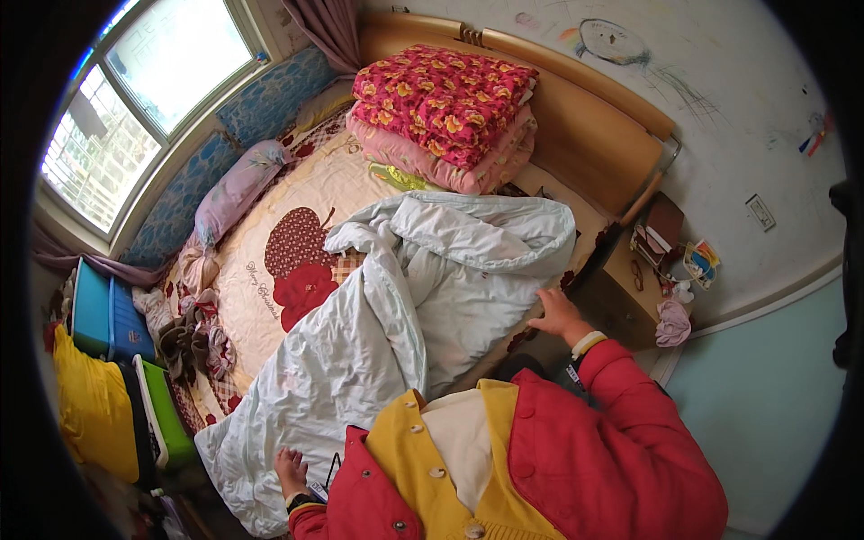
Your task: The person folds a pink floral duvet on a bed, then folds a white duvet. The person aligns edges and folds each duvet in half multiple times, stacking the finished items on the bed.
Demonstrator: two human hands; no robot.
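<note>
A pale blue-white quilt (pixel 360 360) lies loosely spread and rumpled across the near half of the bed, its far end folded over. My right hand (pixel 560 317) is at the quilt's right edge, fingers apart, holding nothing that I can see. Over the quilt's near left part is my left hand (pixel 290 472), its fingers loosely spread with nothing visible in them. Under the quilt, a cream bed cover (pixel 243 297) shows a dark red appliqué. Farther back, a red floral quilt (pixel 441 94) is folded on top of a pink folded quilt (pixel 432 162).
A wooden headboard (pixel 576 117) stands at the far right. Beside the bed is a nightstand (pixel 621 288) with glasses and small items. Along the left are a lilac pillow (pixel 238 189), blue bins (pixel 126 319), a yellow cloth bundle (pixel 94 405) and a green-sided box (pixel 166 414). Crumpled clothes (pixel 184 342) lie near the bins.
</note>
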